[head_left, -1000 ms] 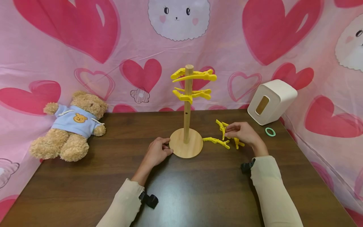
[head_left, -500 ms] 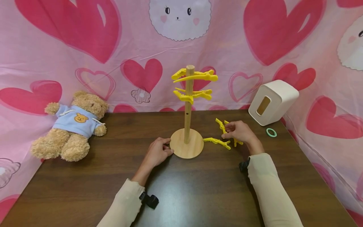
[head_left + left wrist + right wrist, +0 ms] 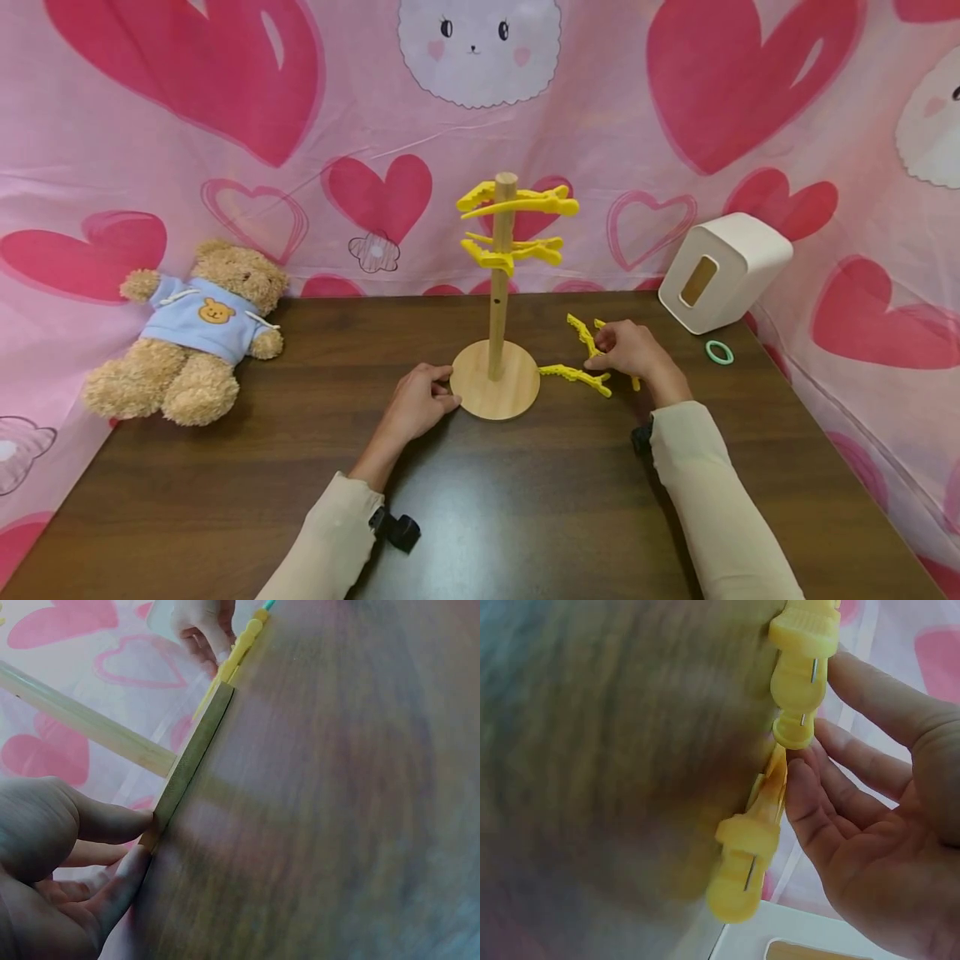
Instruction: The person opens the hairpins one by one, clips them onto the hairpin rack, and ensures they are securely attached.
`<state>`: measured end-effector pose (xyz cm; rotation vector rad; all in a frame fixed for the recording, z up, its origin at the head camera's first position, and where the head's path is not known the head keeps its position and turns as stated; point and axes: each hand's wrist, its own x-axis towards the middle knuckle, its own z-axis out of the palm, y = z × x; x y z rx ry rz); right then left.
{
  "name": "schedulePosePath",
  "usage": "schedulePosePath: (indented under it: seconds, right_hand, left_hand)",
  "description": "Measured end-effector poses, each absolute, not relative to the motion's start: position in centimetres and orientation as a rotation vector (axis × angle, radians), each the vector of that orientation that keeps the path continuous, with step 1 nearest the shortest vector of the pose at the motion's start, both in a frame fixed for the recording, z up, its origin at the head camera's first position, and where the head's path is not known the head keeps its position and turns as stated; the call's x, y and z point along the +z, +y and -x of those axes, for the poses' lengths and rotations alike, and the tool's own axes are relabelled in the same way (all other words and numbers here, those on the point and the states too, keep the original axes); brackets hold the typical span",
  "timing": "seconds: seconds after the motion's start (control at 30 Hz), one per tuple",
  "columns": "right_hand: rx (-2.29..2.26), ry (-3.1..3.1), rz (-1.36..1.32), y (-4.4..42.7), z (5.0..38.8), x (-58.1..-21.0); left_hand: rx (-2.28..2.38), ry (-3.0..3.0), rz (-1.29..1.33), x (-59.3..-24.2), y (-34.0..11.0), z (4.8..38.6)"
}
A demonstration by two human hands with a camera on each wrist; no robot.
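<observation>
Right fingers (image 3: 874, 686) — at yellow clips (image 3: 801, 679)

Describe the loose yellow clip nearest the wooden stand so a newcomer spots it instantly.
Find the wooden stand on the dark table, then the right edge of its round base. The yellow clip lies just there, toothed end toward the base, forked end pointing away. It shows whole in the head view, while the other loose clips are partly hidden by the right hand.
</observation>
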<state>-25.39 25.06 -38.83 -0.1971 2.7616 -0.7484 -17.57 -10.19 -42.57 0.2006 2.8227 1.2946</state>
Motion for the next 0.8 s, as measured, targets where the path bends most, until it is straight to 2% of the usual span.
schedulePosePath:
  seconds: [0.27, 0.8]
  right_hand:
    - [-0.677, 2.755, 0.238, 25.06, 25.39, -38.65]
    - [-0.868, 2.798, 0.233, 25.79, 25.22, -38.67]
  left_hand:
    - [1.295, 2.824, -0.203, -42.59, -10.2, 17.5]
    - [1.304, 2.821, -0.208, -42.48, -10.2, 17.43]
